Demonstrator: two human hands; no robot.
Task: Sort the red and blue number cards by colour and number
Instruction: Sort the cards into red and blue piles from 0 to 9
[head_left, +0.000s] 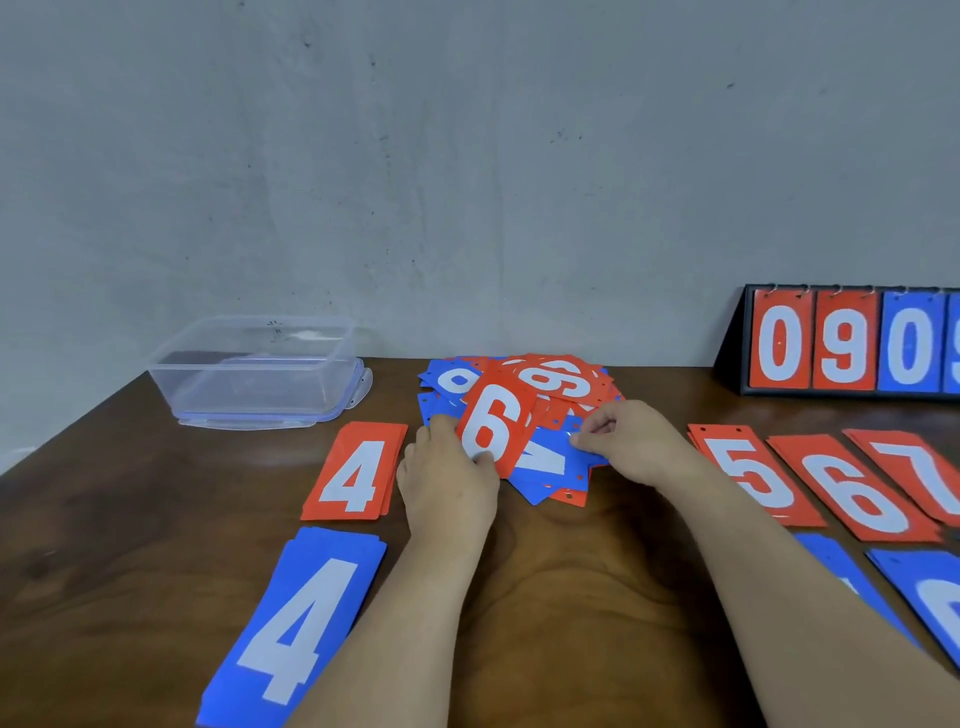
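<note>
A mixed heap of red and blue number cards lies at the back middle of the table. My left hand grips a red 6 card by its lower edge, lifted over the heap. My right hand pinches the edge of a blue card on the heap's near side. Sorted piles lie around: red 4 and blue 4 on the left, red 5, red 6 and red 7 on the right, with blue piles in front of them.
A clear plastic box stands on its lid at the back left. A black flip scoreboard showing 0 9 0 stands at the back right against the grey wall. The wooden table has bare surface between my forearms.
</note>
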